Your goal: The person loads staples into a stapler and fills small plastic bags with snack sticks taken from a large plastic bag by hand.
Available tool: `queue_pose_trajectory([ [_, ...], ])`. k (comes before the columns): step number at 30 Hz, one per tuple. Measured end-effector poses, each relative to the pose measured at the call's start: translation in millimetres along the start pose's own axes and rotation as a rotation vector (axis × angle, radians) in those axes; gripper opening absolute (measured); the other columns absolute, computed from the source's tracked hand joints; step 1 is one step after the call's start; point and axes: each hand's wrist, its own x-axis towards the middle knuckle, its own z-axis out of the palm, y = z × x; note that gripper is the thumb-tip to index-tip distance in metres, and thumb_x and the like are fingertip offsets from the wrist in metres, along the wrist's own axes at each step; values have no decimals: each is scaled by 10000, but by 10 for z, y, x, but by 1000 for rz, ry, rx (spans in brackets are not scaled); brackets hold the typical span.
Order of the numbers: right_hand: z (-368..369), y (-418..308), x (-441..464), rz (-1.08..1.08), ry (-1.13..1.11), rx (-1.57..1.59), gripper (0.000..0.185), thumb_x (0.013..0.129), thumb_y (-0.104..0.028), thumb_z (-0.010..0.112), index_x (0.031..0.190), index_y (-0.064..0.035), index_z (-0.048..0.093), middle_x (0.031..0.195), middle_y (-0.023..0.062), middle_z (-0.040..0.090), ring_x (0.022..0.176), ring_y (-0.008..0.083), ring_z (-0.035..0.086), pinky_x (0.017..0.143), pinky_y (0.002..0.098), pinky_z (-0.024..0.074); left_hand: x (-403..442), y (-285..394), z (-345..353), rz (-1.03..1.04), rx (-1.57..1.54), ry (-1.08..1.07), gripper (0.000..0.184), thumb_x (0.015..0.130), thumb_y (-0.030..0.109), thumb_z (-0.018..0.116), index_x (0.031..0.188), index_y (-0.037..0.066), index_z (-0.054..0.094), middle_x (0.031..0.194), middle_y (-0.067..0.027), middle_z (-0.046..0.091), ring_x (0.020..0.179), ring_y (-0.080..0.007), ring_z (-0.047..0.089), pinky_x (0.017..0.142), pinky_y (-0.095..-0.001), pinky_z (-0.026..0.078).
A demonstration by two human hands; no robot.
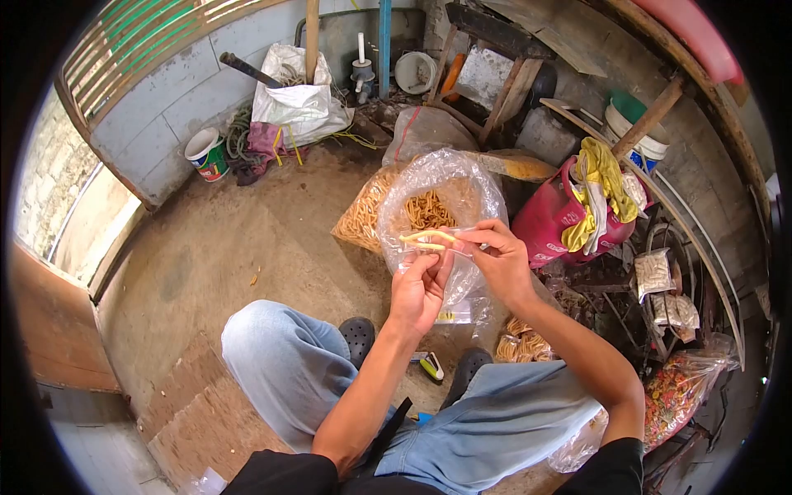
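In front of my knees, both hands meet over a large clear plastic bag [396, 198] of brown stick snacks [427, 211]. My left hand [422, 289] is closed, thumb and fingers pinching a small clear plastic bag [464, 239]. My right hand [497, 257] pinches the same small bag from the right, fingers bent. Two pale yellow snack sticks [427, 237] show at the fingertips; whether they lie inside the small bag I cannot tell. Below the hands, a green and black stapler [431, 366] lies on the floor between my shoes.
Filled snack packs [525, 341] lie right of my feet. A red container [549, 216] with a yellow cloth [596, 186] stands at right. Farther back are a white sack [295, 103] and a paint bucket [206, 154]. A bag of colourful packets [685, 396] sits at lower right.
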Motion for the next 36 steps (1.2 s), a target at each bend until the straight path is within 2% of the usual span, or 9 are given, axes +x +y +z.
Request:
queue_pose_trajectory([
  [7,-31,-103,19,81,-88,-99,162,843,-82,674,1000,-65,709,964,22,619,811,71,554,654,208,451,-13,-17,-36,4,110,133,217,890,11,557,1106,-7,546,1046,-70,627,946,-123,635,813,-201,560],
  [12,-83,-169,67,423,-124,141,251,864,-172,669,1071,-31,664,966,46,684,802,78,623,589,209,509,-18,-18,-52,-95,285,164,205,860,40,616,1058,2,575,968,-83,649,808,-121,649,671,-187,574],
  [16,-115,-180,74,429,-141,158,242,865,-171,668,1063,-32,664,952,45,682,808,84,629,608,219,516,-33,-25,-15,-87,284,188,226,866,43,602,1085,4,561,1008,-88,640,848,-122,644,738,-205,571],
  [19,-126,-125,67,308,-165,135,227,854,-148,674,1037,-14,670,975,66,679,848,87,624,636,212,514,-11,-15,-18,-55,184,94,223,926,125,514,1112,4,541,1068,-104,618,941,-151,627,822,-269,560],
  [21,-119,-74,62,33,-209,67,195,835,-119,688,1008,-30,687,1033,75,654,863,76,603,639,199,491,-24,34,43,-37,-56,20,298,979,245,403,1135,21,523,1118,-120,594,1020,-199,598,886,-336,536],
  [25,-68,-7,8,8,-198,-2,168,818,-92,698,984,-61,703,1080,67,617,856,67,584,630,193,466,17,37,-31,-20,-182,87,403,1003,339,305,1183,44,514,1104,-119,598,1052,-251,590,890,-383,526],
  [31,-47,-119,-29,-34,-244,-199,187,797,-118,724,982,-94,713,1064,39,608,741,65,578,592,203,456,97,100,-197,48,-162,13,324,973,337,465,1119,59,544,1092,-111,608,1042,-221,595,889,-373,527],
  [33,-46,-107,-25,-135,-253,-223,185,786,-134,736,968,-103,720,1046,47,612,697,71,572,585,204,457,112,94,-160,107,-219,247,338,920,330,572,1115,55,546,1070,-89,618,1022,-202,605,887,-356,528],
  [36,-4,-71,-45,-136,-245,-217,178,783,-117,733,961,-108,724,1037,54,615,686,78,568,584,205,456,106,98,-177,49,-269,174,344,899,318,605,1104,48,548,1049,-73,622,1011,-185,609,897,-337,526],
])
